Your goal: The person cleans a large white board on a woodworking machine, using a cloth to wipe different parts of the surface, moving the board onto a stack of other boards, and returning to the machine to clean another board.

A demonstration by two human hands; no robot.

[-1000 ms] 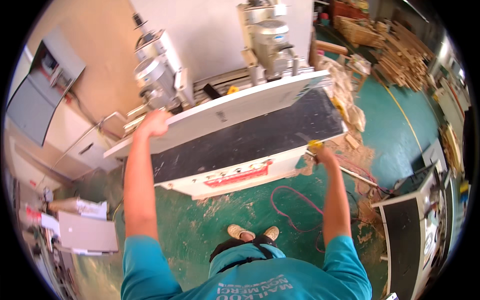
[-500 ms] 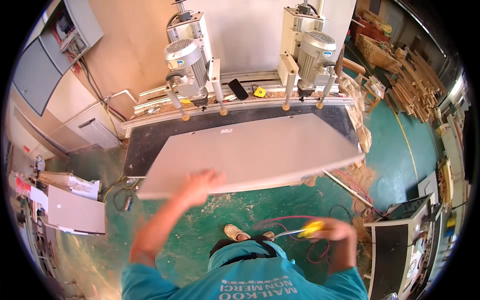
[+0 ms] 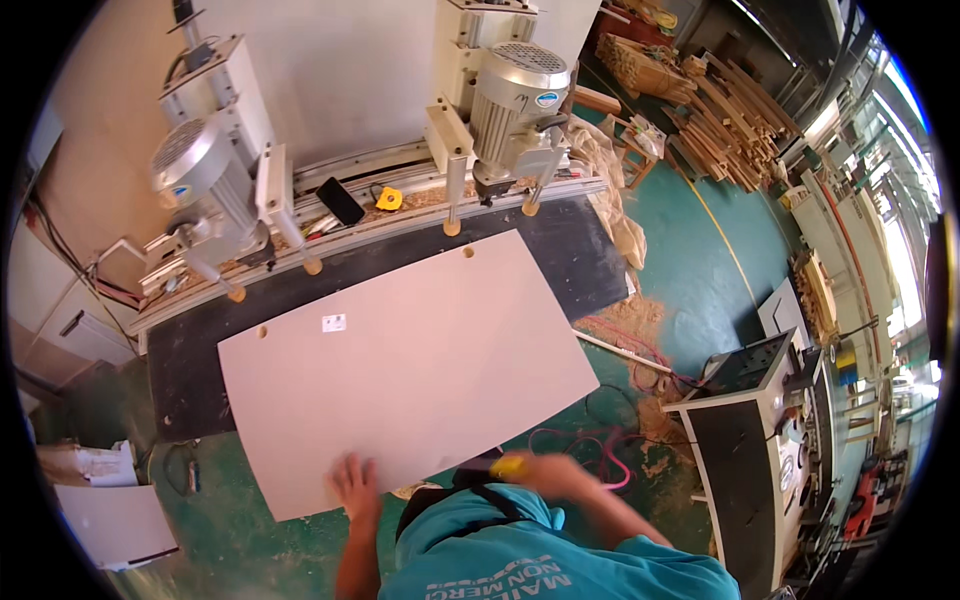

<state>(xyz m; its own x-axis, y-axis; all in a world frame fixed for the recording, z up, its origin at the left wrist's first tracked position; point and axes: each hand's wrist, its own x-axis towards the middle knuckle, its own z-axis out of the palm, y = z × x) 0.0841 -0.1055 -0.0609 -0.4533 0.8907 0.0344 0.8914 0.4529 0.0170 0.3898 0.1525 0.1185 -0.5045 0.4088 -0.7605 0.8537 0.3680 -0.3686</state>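
A large pale grey-beige panel lies tilted across the black machine table, its near edge reaching out past the table toward my body. It has two round holes near its far edge and a small white label. My left hand rests on the panel's near edge with its fingers spread. Close to my waist, my right hand, blurred by motion, grips a yellow tape measure beside the panel's near edge. No blade of the tape can be made out.
Two drilling motors with rod-like clamps stand over the table's far side. Behind the table's rail lie a black phone and another yellow tape measure. A control cabinet stands at right, near red hoses on the floor.
The view has turned, and the panel now sits nearer my body. My left hand has come down onto its near edge. My right hand has brought the tape measure inward; its extended blade no longer shows.
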